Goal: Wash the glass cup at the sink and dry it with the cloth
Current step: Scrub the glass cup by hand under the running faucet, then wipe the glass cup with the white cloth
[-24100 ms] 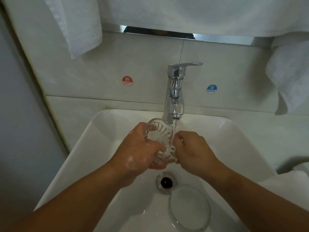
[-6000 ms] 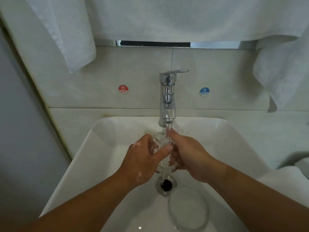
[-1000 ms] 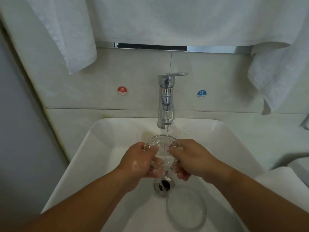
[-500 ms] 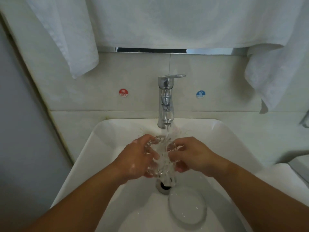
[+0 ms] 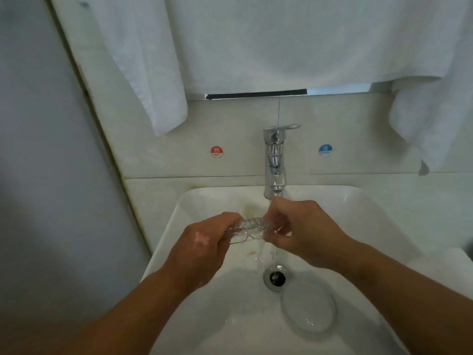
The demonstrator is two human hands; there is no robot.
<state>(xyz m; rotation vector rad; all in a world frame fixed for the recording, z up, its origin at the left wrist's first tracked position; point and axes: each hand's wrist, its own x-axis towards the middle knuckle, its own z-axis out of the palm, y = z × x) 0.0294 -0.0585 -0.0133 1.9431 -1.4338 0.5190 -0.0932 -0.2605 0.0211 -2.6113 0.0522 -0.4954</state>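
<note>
Both hands busy: I see left hand (image 5: 202,242) and right hand (image 5: 302,231) each curled round glass cup (image 5: 245,230), held sideways under running tap (image 5: 275,160) over sink (image 5: 358,213), so rinse step imo; next needs tap off then cloth (image 5: 256,47) w/ firm grip, glass is wet.

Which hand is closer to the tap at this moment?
Right. The right hand is just below the spout of the tap, gripping the right end of the cup. The left hand grips the cup's other end, lower and off to the left.
</note>
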